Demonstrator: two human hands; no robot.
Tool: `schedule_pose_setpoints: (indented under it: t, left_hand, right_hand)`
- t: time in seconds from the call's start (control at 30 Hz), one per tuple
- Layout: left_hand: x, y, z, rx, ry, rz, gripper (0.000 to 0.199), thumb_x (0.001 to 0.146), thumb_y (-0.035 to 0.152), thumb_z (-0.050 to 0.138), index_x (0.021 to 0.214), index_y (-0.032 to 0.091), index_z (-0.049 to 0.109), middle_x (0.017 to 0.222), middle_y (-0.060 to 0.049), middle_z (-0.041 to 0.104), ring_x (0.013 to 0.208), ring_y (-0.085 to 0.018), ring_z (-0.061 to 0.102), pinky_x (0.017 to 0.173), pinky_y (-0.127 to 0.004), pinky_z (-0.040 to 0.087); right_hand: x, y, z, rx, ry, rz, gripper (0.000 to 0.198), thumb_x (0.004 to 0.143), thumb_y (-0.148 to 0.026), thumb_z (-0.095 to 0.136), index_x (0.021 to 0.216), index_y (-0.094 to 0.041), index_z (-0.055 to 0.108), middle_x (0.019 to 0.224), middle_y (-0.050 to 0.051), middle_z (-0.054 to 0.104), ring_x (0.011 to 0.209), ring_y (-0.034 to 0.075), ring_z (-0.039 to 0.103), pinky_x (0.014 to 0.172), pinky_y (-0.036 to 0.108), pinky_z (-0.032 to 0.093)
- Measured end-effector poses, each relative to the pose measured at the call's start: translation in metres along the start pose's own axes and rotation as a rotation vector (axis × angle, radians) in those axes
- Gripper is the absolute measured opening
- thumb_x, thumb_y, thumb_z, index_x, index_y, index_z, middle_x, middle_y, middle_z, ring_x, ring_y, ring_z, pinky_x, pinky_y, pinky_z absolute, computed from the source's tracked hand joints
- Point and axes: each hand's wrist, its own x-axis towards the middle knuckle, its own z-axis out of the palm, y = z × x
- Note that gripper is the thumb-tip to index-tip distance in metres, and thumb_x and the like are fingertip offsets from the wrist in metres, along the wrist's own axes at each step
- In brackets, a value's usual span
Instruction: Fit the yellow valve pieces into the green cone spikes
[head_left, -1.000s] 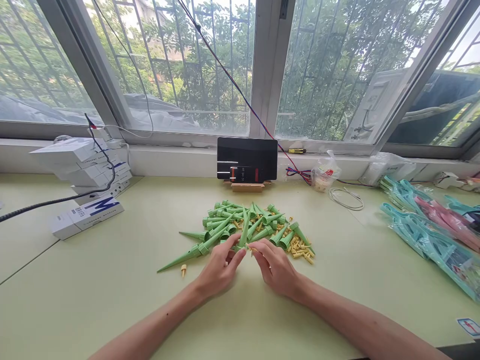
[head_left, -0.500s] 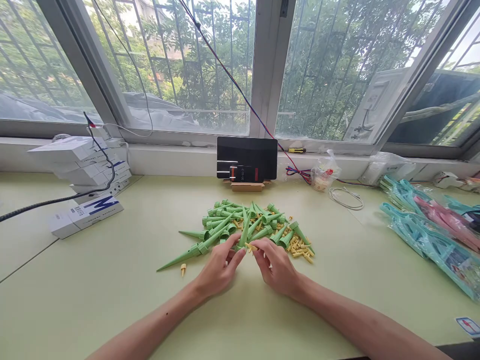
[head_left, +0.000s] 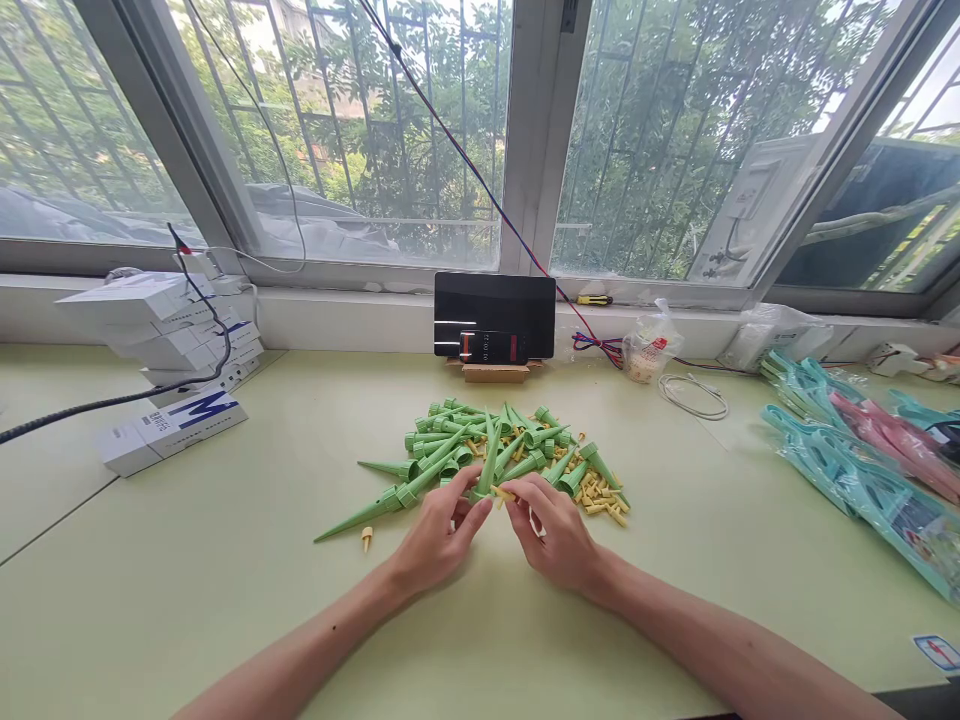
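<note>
My left hand (head_left: 439, 530) is closed around the wide base of a green plastic plant-watering spike (head_left: 490, 458), which points up and away from me. A small yellow plastic nozzle (head_left: 502, 493) is pinched between the thumb and fingers of my right hand (head_left: 559, 530), close to the spike's base. The fingers partly cover both pieces, so I cannot tell whether they touch. Behind my hands lies a heap of green spikes (head_left: 431, 465), many with ridged caps on. Loose yellow nozzles (head_left: 600, 495) are piled at its right side, and a single yellow piece (head_left: 367, 538) lies apart at the left.
A phone with a timer (head_left: 491, 347) leans on a black tablet (head_left: 495, 300) at the back. White boxes (head_left: 176, 430) are stacked on the left. At the right are a coiled white cable (head_left: 694, 397), a knotted plastic bag (head_left: 649, 345) and bagged turquoise items (head_left: 862, 480).
</note>
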Motion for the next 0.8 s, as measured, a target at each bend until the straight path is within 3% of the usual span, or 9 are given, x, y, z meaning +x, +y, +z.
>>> schedule_pose_setpoints:
  t: [0.2,0.5,0.8]
  left_hand:
    - [-0.0003,-0.0020,0.0016,0.043,0.028,0.010,0.035,0.098,0.043,0.047,0.121,0.016,0.049,0.061,0.006,0.045,0.051,-0.012,0.041,0.050,-0.023,0.035]
    - [-0.0003,0.0004,0.0018,0.070,0.042,-0.006,0.036,0.096,0.042,0.049,0.121,0.016,0.051,0.067,0.003,0.055,0.051,-0.011,0.044,0.051,-0.023,0.040]
    - [-0.0004,-0.0031,0.0028,0.139,0.064,0.025,0.040,0.097,0.044,0.048,0.126,0.016,0.052,0.060,0.006,0.047,0.052,-0.013,0.045,0.053,-0.024,0.039]
  right_hand:
    - [-0.0009,0.0006,-0.0001,-0.010,0.005,0.010,0.022,0.099,-0.017,0.047,0.118,-0.021,0.058,0.094,0.006,0.063,0.065,0.012,0.058,0.054,0.023,0.047]
    - [0.0006,0.0007,-0.0012,0.000,0.017,-0.007,0.021,0.100,-0.016,0.047,0.117,-0.021,0.058,0.094,0.006,0.063,0.067,0.012,0.058,0.053,0.022,0.047]
    - [-0.0004,0.0022,0.0000,0.001,0.023,0.009,0.019,0.102,-0.018,0.046,0.116,-0.021,0.059,0.094,0.007,0.064,0.068,0.013,0.060,0.052,0.021,0.048]
